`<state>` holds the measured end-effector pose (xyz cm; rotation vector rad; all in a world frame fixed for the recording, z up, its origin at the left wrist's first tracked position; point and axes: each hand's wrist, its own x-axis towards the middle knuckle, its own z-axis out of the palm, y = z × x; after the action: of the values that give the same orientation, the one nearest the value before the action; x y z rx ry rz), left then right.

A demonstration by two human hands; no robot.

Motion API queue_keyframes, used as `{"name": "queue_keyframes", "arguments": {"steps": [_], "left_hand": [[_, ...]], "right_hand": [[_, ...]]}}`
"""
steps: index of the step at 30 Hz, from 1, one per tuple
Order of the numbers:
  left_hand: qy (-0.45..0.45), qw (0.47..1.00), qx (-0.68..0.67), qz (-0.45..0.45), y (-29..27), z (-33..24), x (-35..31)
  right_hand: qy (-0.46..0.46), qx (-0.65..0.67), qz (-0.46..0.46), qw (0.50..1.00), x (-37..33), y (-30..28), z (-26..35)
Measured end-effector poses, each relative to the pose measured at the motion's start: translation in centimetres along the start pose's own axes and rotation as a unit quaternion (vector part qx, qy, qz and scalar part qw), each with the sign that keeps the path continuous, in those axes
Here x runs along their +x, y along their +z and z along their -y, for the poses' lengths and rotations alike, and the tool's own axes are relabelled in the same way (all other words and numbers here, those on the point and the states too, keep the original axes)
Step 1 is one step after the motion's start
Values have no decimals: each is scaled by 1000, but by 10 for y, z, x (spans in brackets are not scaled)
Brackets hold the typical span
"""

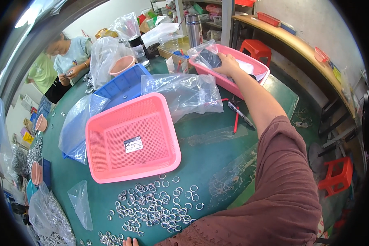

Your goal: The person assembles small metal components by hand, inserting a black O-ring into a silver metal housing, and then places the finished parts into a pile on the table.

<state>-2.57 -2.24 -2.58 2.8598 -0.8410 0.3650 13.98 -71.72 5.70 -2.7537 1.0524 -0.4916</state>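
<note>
My right hand [228, 64] reaches to the far right, over a pink plastic basket [254, 70]. Its fingers are closed on the edge of a clear plastic bag [209, 57] with something dark in or under it. At the lower edge, only the fingertips of my left hand [130, 242] show, lying apart on the table beside small metal rings [110, 238]. A large spread of silvery ring clamps [151, 205] covers the table in front of me. Behind them sits a pink mesh basket [110, 160] with a label inside.
Clear bags [184, 92] and a blue tray [121, 88] lie beyond the mesh basket. A pen [241, 114] and red-handled tool [236, 122] lie near my right forearm. A steel flask [194, 30] stands at the back. Another person [71, 57] works at the far left.
</note>
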Motion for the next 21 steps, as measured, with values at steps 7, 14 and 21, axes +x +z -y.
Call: {"name": "queue_keyframes", "arguments": {"steps": [7,14,21], "left_hand": [[1,1000,-2,10,-1,1,-1],[6,1000,3,2,-1,0,-1],[11,1000,3,-9,-1,-2,1]], "right_hand": [[8,-3,-27,1000,-3,2,2],[-2,-2,-36,999,-8,-3,8],[3,-1,-63,998,-9,2,6]]}}
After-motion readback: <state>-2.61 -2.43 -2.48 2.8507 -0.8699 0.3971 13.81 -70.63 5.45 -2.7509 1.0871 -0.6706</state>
